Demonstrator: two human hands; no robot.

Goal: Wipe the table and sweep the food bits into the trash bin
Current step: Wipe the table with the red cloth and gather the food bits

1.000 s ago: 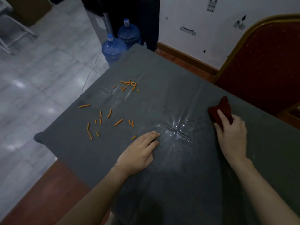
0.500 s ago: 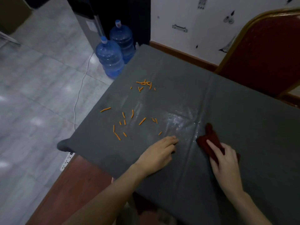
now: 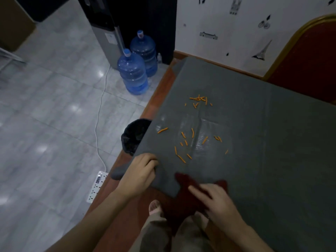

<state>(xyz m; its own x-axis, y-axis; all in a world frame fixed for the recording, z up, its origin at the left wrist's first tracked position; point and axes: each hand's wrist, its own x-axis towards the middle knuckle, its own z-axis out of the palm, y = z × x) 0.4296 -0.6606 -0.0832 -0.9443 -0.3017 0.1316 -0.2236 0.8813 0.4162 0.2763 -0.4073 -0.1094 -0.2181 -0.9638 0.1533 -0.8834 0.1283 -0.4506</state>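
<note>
A grey cloth covers the table (image 3: 272,142). Several orange food bits (image 3: 192,137) lie scattered on its left part, with a small cluster (image 3: 199,99) farther back. My left hand (image 3: 140,173) grips the near left corner of the grey cover, fingers curled over its edge. My right hand (image 3: 216,200) lies on a dark red rag (image 3: 189,184) at the table's near edge, fingers spread flat over it. A black-lined trash bin (image 3: 135,136) stands on the floor just beside the table's left edge, partly hidden by the cover.
Two blue water jugs (image 3: 133,73) stand on the tiled floor by a dispenser (image 3: 107,33). A white power strip (image 3: 96,186) and its cord lie on the floor near the table's left corner. A red chair (image 3: 307,57) stands at the back right. My foot shows below the table edge.
My left hand moved from flat on the table to the cover's near left corner and took hold of it. My right hand dragged the rag to the near edge. The bin came into view.
</note>
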